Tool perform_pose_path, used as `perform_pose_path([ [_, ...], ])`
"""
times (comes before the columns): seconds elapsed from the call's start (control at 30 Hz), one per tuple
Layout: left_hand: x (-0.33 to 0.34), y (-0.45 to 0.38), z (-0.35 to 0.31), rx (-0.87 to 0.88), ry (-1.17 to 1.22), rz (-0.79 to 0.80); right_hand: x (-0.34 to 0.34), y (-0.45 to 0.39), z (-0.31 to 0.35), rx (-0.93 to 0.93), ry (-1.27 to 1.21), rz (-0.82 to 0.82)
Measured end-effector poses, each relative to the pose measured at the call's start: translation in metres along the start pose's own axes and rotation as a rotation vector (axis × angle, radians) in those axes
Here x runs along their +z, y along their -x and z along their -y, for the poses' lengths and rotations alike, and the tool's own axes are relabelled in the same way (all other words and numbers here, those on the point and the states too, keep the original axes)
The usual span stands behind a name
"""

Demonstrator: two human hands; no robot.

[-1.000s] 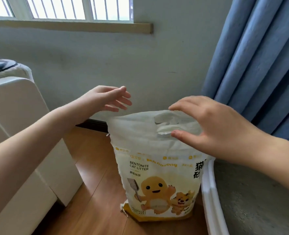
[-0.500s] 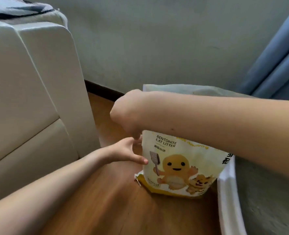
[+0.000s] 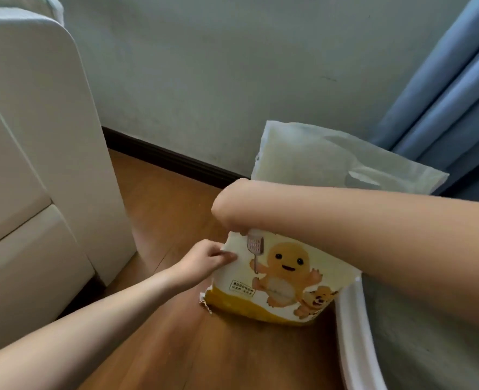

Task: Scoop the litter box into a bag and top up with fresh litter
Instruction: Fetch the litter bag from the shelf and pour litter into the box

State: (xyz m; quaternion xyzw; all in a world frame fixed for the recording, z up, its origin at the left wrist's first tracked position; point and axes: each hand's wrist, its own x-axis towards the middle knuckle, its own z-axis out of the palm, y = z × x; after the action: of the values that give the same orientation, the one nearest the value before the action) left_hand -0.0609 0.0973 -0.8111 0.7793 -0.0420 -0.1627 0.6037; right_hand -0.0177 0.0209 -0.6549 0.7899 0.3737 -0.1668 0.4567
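Upright litter bag (image 3: 286, 280), top toward the wall — left hand (image 3: 204, 258) pinching its edge, right hand's (image 3: 227, 206) grip hidden.

The left hand (image 3: 204, 258) reaches forward from the lower left on a bare, nearly straight forearm, its fingers curled and pinching with the thumb. The right arm crosses from the right edge toward the left, forearm bare and level, wrist bent sharply downward. The right hand (image 3: 227, 212) hangs below that wrist, its fingers hidden, so its grip probably cannot be judged.
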Motion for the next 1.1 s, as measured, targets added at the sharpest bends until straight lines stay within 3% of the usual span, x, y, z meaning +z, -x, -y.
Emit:
perform_pose_path([
  [0.2, 0.022, -0.015, -0.056, 0.168, -0.112, -0.011, 0.038, 0.063, -0.058, 0.106, -0.304, -0.016],
  [0.37, 0.040, -0.028, -0.116, 0.331, -0.397, 0.044, 0.101, 0.121, -0.091, 0.240, -0.630, -0.175],
  [0.5, 0.057, -0.053, -0.165, 0.351, -0.639, 0.137, 0.150, 0.158, -0.107, 0.356, -0.855, -0.278],
  [0.63, 0.091, -0.074, -0.193, 0.336, -0.812, 0.239, 0.195, 0.177, -0.113, 0.389, -1.023, -0.228],
  [0.8, 0.135, -0.083, -0.192, 0.358, -0.929, 0.277, 0.223, 0.176, -0.112, 0.396, -0.879, -0.144],
  [0.97, 0.149, -0.082, -0.182, 0.465, -0.944, 0.197, 0.227, 0.137, -0.073, 0.328, -0.847, -0.210],
  [1.1, 0.130, -0.081, -0.183, 0.461, -0.922, 0.274, 0.226, 0.134, -0.077, 0.329, -0.816, -0.281],
])
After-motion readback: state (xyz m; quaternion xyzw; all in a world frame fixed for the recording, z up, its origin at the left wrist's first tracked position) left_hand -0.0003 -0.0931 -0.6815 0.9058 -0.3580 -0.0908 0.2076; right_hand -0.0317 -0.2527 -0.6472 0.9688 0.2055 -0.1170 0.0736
